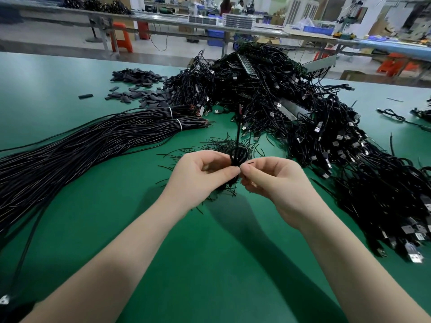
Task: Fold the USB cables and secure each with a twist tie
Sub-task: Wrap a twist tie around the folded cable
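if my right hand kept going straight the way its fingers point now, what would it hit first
Probably the folded cable itself: the right hand points left at it, fingertips already pinching there, with the left hand just beyond. Depth is hard to judge.

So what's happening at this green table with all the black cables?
A person is bundling USB cables. The left hand grips a folded cable while the right hand pinches a twist tie at its middle. Loose ties lie just beyond, with a big cable heap behind and to the right.

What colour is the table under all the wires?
Green. The table shows plainly in the head view, all around the black cables.
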The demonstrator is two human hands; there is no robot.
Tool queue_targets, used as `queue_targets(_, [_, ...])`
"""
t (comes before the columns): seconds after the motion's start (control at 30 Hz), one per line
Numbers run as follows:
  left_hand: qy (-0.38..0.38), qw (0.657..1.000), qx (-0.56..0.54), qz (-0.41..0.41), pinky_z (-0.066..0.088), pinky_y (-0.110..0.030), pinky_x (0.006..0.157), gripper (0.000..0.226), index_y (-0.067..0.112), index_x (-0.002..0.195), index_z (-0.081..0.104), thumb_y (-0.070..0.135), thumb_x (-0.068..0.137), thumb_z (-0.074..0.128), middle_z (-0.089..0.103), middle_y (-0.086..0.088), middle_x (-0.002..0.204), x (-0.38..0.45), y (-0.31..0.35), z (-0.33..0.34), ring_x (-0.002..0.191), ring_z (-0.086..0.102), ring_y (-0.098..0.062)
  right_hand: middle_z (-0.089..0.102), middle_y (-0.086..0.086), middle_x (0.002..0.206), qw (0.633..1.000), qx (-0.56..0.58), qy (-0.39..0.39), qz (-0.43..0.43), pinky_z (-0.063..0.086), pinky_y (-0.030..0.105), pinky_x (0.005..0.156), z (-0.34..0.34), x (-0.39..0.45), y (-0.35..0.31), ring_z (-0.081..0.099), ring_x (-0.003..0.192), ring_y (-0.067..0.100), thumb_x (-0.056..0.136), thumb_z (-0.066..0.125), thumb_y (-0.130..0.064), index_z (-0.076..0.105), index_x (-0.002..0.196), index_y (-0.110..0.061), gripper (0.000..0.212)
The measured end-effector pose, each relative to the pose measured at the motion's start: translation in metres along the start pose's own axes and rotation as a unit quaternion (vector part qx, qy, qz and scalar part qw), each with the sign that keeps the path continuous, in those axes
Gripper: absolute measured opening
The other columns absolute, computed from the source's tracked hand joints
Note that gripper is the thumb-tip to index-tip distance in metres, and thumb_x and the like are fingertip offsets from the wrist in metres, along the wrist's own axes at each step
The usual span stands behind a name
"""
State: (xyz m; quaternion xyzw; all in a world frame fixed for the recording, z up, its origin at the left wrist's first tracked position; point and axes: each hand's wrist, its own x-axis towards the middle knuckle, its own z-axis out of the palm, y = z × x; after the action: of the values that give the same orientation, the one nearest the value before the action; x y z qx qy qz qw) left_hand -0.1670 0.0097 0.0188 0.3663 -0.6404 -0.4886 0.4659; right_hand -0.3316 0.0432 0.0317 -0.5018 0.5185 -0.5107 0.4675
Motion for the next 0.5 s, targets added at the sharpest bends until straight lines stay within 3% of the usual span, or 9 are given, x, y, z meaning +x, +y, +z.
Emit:
queue_targets(0.03, [0.011,1.0,-0.012,-0.02,0.049,-0.013,0.065,0.02,0.031,0.075,0.075,0.012,0.08,0.078,0.074,0.01,0.075,0.0,0.001,0.001,0.07,0.067,-0.001,0.065,-0.004,0.066,0.992,-0.097,0.033,-0.078,0.048,0.017,0.061,0.002,0.0,0.002,0.057,0.06,0.007,0.086,0.07,-0.011,0.07,0.079,-0.01,0.008])
queue_targets(0.07, [0.021,0.998,-0.032,-0.051,0.049,-0.014,0.061,0.015,0.027,0.073,0.075,0.014,0.08,0.079,0.072,0.01,0.071,0.0,0.002,0.002,0.066,0.064,-0.002,0.065,-0.006,0.068,0.959,-0.214,0.07,-0.171,0.046,0.017,0.063,0.004,0.0,0.004,0.057,0.062,0.007,0.088,0.068,-0.01,0.068,0.079,-0.01,0.008])
queue_targets(0.13, [0.02,0.985,-0.091,-0.145,0.047,-0.018,0.053,0.009,0.021,0.07,0.074,0.017,0.075,0.08,0.068,0.005,0.066,0.0,0.007,0.004,0.058,0.059,-0.007,0.067,-0.001,0.077,0.844,-0.402,0.1,-0.34,0.045,0.021,0.069,0.004,0.001,0.008,0.06,0.073,0.014,0.085,0.067,-0.005,0.067,0.083,-0.008,0.004])
queue_targets(0.2, [-0.001,0.96,-0.145,-0.24,0.045,-0.021,0.051,0.01,0.018,0.065,0.075,0.025,0.06,0.081,0.066,0.002,0.063,0.001,0.011,0.003,0.051,0.057,-0.008,0.068,0.009,0.085,0.734,-0.512,0.088,-0.438,0.047,0.031,0.075,0.001,0.003,0.012,0.062,0.077,0.03,0.079,0.07,0.005,0.068,0.088,-0.001,0.01])
queue_targets(0.27, [-0.019,0.942,-0.17,-0.29,0.042,-0.023,0.054,0.017,0.019,0.06,0.074,0.031,0.05,0.079,0.064,0.004,0.062,0.0,0.013,0.002,0.048,0.054,-0.008,0.067,0.012,0.087,0.683,-0.544,0.081,-0.481,0.046,0.033,0.077,-0.003,0.005,0.014,0.061,0.077,0.032,0.078,0.07,0.01,0.068,0.089,0.002,0.013])
queue_targets(0.3, [-0.02,0.943,-0.17,-0.284,0.042,-0.024,0.057,0.016,0.019,0.062,0.075,0.03,0.052,0.079,0.065,0.003,0.064,0.0,0.013,0.002,0.05,0.055,-0.008,0.067,0.011,0.087,0.697,-0.528,0.084,-0.478,0.046,0.031,0.078,-0.004,0.005,0.014,0.061,0.078,0.03,0.079,0.07,0.008,0.069,0.089,0.001,0.012])
queue_targets(0.37, [0.001,0.963,-0.152,-0.223,0.047,-0.022,0.059,0.01,0.017,0.074,0.074,0.022,0.067,0.08,0.07,0.002,0.071,0.001,0.01,0.002,0.06,0.06,-0.008,0.07,0.003,0.088,0.806,-0.429,0.093,-0.397,0.046,0.021,0.079,-0.002,0.003,0.011,0.061,0.082,0.015,0.083,0.072,-0.003,0.072,0.094,-0.005,0.011])
queue_targets(0.43, [0.037,0.983,-0.119,-0.135,0.052,-0.02,0.065,0.009,0.018,0.082,0.072,0.015,0.077,0.079,0.073,0.001,0.079,0.002,0.008,0.001,0.072,0.066,-0.01,0.072,-0.006,0.086,0.933,-0.267,0.07,-0.23,0.049,0.014,0.074,0.0,0.002,0.005,0.063,0.078,0.004,0.085,0.072,-0.013,0.072,0.101,-0.015,0.016])
queue_targets(0.5, [0.059,0.995,-0.059,-0.059,0.052,-0.018,0.07,0.01,0.02,0.083,0.071,0.013,0.08,0.078,0.073,0.005,0.079,0.002,0.004,0.0,0.074,0.066,-0.007,0.073,-0.004,0.08,0.996,-0.062,0.015,-0.06,0.051,0.017,0.066,0.0,0.002,-0.001,0.063,0.072,0.007,0.087,0.07,-0.014,0.074,0.098,-0.015,0.011])
